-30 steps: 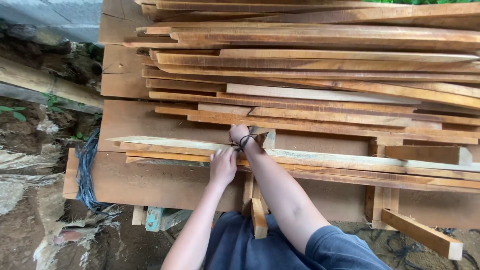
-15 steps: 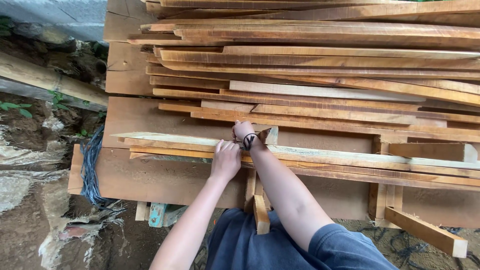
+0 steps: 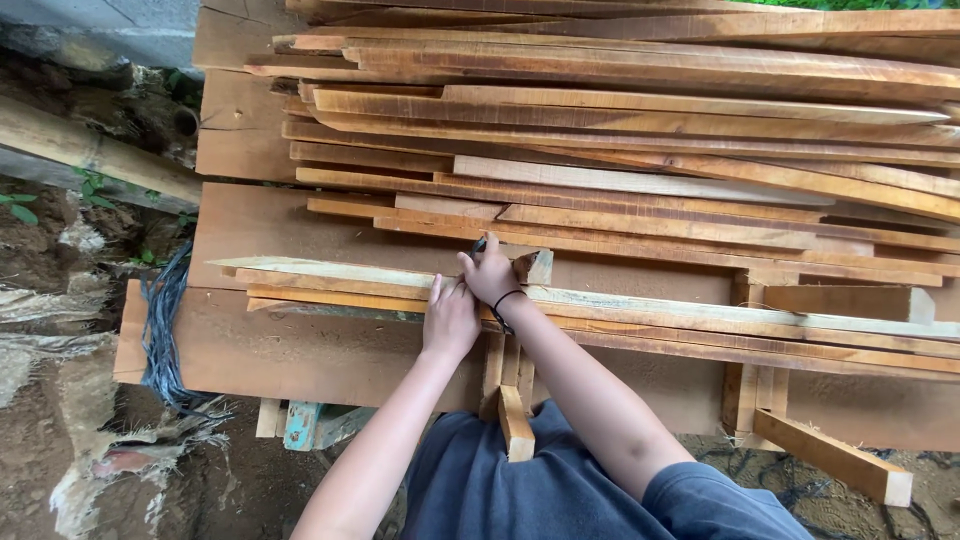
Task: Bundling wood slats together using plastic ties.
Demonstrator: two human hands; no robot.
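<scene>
Hands at a lumber pile: the left hand [image 3: 449, 318] lies flat on a long pale strip of wood [image 3: 330, 274], fingers spread and loose, pressing rather than gripping, likely to keep the strip from sliding. The right hand [image 3: 490, 274], w/ a black band on the wrist, sits just beside it, fingers curled at a small wood block [image 3: 533, 267] where the strip meets it; whether they actually pinch something can't be told (a dark bit shows near the fingertips, too small to identify). The strip rests on the near edge of the desk [image 3: 300, 350], a rough wide plank, running left to right w/ a few similar strips touching it. Behind, a stack of boards [image 3: 620, 130] fills the top of the view, cut off at right & top. A blue-black cord bundle [image 3: 160, 330] hangs at the desk's left end. Below, a wooden leg brace [image 3: 515, 420] pokes out over the person's dark clothing; the ground is dirt, partly blurred.
</scene>
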